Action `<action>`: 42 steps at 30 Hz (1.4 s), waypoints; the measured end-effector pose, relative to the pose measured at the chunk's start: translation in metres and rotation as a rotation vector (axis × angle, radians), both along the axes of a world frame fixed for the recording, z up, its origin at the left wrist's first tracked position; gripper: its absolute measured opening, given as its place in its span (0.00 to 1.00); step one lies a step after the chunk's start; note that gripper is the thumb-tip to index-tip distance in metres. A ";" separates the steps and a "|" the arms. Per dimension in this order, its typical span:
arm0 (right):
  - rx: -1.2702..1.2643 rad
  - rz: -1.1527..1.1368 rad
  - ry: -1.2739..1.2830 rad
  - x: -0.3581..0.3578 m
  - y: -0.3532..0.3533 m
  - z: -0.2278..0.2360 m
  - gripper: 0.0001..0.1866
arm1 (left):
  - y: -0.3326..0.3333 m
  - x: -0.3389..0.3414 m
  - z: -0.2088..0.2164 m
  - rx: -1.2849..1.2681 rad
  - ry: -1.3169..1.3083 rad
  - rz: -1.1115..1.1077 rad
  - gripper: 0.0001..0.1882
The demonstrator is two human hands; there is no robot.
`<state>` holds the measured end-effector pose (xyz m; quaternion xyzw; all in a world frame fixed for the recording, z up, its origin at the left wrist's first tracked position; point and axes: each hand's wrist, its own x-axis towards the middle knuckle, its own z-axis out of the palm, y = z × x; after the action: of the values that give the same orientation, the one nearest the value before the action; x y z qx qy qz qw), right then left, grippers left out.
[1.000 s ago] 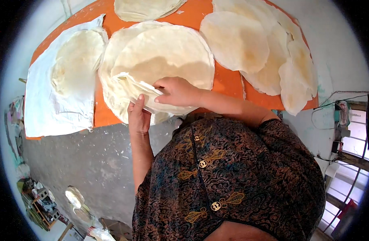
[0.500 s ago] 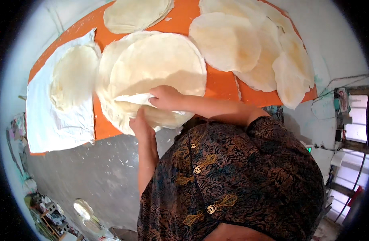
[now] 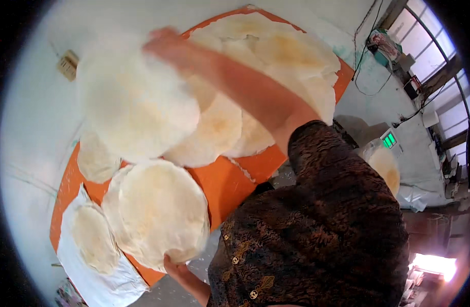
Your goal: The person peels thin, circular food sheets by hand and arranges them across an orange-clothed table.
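My right hand (image 3: 166, 43), smeared by motion, is raised over the far side of the table. It pinches the upper edge of a large, thin round flatbread (image 3: 138, 102), which hangs spread out below it, also blurred. Nearer me lies a stack of similar pale flatbreads (image 3: 158, 210). At the stack's near edge is my left hand (image 3: 174, 267), thumb on top and the other fingers hidden underneath, closed on the edge.
The orange tabletop (image 3: 222, 192) carries more overlapping flatbreads (image 3: 219, 125) at the far right and a smaller pile (image 3: 97, 161) behind the stack. Another pile (image 3: 96, 239) rests on a white cloth (image 3: 109, 291) at left. Cables and windows (image 3: 424, 41) line the right wall.
My right hand has lifted a flatbread off the stack and swung it up and away. My left hand stays at the stack's near edge. The view has turned rightward.
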<state>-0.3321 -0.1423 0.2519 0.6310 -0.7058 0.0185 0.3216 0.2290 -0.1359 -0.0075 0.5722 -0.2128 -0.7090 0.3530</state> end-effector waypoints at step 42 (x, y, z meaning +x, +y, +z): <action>0.718 0.564 -1.226 0.351 0.038 -0.176 0.33 | 0.030 -0.030 0.042 -0.214 0.578 -0.061 0.24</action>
<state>0.0184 -0.1041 0.0759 0.7299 -0.5330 0.2161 -0.3694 0.1990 -0.1058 0.0347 0.2996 -0.1943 -0.8262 0.4357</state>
